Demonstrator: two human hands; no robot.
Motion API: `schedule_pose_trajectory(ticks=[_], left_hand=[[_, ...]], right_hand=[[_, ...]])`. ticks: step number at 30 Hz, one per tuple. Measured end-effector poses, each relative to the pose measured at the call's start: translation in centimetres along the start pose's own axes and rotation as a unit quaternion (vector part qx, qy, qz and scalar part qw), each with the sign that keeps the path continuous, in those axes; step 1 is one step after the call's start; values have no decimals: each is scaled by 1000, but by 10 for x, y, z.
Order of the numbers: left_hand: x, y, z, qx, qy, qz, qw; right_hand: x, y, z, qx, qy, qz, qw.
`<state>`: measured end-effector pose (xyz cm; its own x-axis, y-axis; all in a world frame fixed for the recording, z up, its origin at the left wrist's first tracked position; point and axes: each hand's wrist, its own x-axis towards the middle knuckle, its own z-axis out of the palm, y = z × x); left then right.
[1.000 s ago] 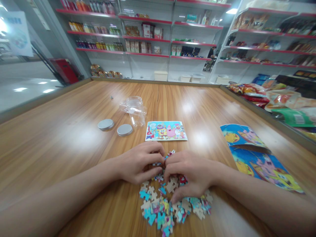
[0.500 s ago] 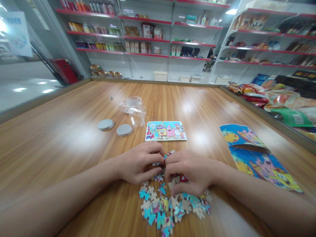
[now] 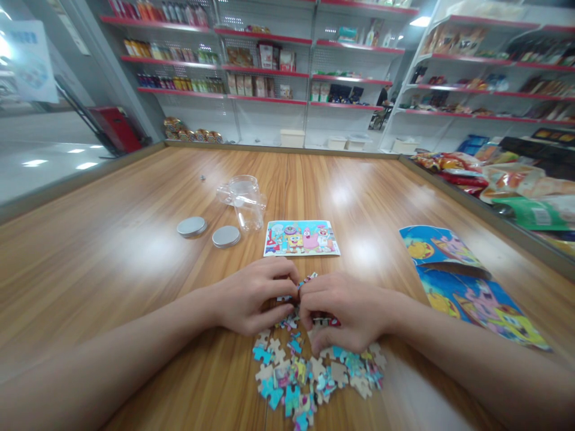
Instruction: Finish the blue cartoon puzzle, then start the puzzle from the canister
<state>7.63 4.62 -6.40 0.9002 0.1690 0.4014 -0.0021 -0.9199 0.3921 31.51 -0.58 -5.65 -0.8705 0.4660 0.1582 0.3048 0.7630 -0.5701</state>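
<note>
A heap of loose jigsaw pieces lies on the wooden table close to me. My left hand and my right hand meet at the far edge of the heap, fingers curled. Together they pinch a small cluster of joined puzzle pieces between their fingertips. Part of the heap is hidden under both hands. A small cartoon reference picture lies flat just beyond the hands.
Two round metal lids and clear plastic jars sit at the left middle. Colourful cartoon sheets lie at the right. Snack packets pile past the table's right edge. Shop shelves line the back.
My right hand has slid slightly back over the heap, fingers curling tighter. The left hand has hardly moved.
</note>
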Motion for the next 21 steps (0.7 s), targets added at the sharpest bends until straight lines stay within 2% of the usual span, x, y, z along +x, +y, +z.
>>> schedule_pose_trajectory(ticks=[9,14,18,21], left_hand=[[0,0,0,-7,-2,-4,1000],[-1,0,0,-6,-3,-5,1000],[-2,0,0,-4,-6,-5,1000],[-2,0,0,0,-6,-10,1000]], right_hand=[[0,5,-2,56,7,16,998],[-1,9,-2,130,15,25,991],[-1,10,-3,268,18,84,959],[0,13,-1,350,86,137,923]])
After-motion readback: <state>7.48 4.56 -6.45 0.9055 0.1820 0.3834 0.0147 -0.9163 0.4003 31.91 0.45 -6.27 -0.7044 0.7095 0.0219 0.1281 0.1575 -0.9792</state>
